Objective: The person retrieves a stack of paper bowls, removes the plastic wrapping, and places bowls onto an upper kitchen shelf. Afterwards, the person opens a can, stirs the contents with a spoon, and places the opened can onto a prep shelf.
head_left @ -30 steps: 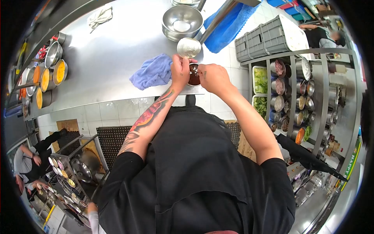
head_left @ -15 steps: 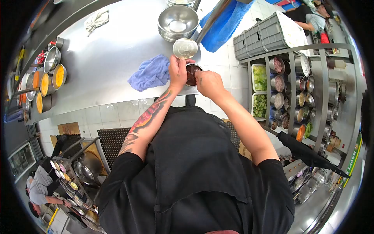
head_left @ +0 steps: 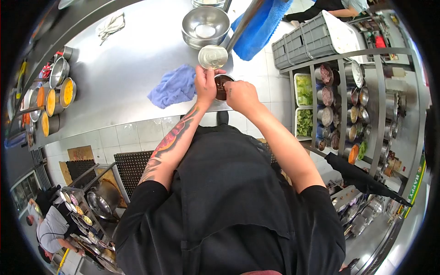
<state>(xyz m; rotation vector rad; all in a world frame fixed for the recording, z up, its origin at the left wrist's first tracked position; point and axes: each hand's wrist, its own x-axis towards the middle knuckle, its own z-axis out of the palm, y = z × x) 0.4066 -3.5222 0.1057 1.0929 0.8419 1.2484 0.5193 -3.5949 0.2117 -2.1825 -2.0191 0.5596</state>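
Note:
My left hand [head_left: 206, 85] is closed at the near edge of a pale metal can lid [head_left: 213, 57] with a ring-shaped mark. Just below it, the same hand lies against the left side of a small round metal container [head_left: 220, 96] with dark brown contents [head_left: 221, 84]. I cannot tell whether the lid is joined to the container. Curled at the container's right rim is my right hand [head_left: 242, 96], with its fingertips over the opening; whatever they grip is hidden. A crumpled lilac cloth [head_left: 173, 87] lies left of my left hand.
Stacked steel bowls [head_left: 206, 27] stand behind the lid. A blue towel [head_left: 259, 32] hangs by a metal post [head_left: 244, 26]. Orange-filled pots [head_left: 68, 90] stand at the left. A grey crate [head_left: 305, 40] and a rack of ingredient containers [head_left: 326, 96] are on the right. Other people [head_left: 57, 227] stand nearby.
The view has shifted slightly. My hands keep about the same positions at the lid and container. The people at the lower left and upper right have moved.

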